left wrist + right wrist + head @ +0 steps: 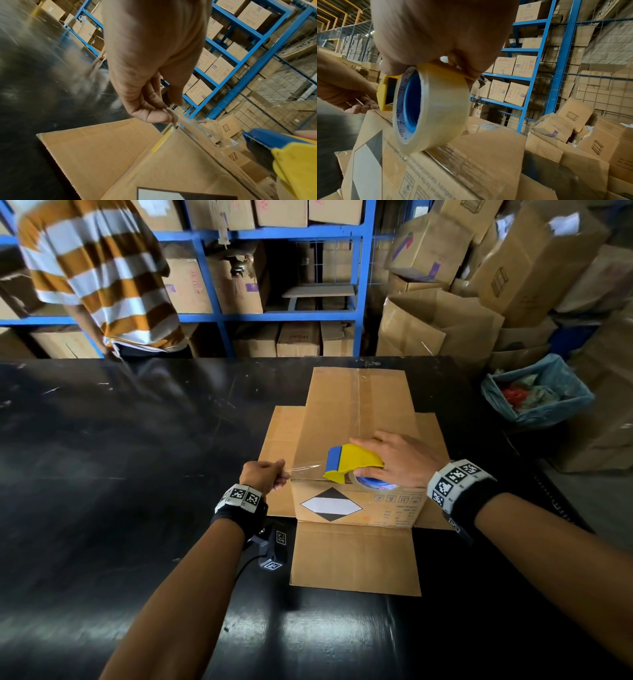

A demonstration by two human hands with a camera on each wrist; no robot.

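My left fingers (154, 116) pinch the tape end (303, 470); right fingers (373, 474) clamp the dispenser (354, 460) atop the carton (359, 405). If tension slackens, the tape end may curl and stick to itself.

Light was dim and soft, falling from overhead. In the head view the glossy black table (102, 440) gave back pale glare patches near the bottom edge and grey smears further off. The striped shirt (99, 278) at top left was motion-blurred, and the blue shelf (274, 318) rails bowed toward the frame edges. The box (359, 405) top carried a shine along its taped seam; the tape strip (305, 469) showed only as a thin sheen. In the wrist views the left grip (150, 54) and right grip (440, 29) loomed large, soft and out of focus, the table beside the left one streaked with blur, while the tape roll (436, 108) stayed fairly sharp.
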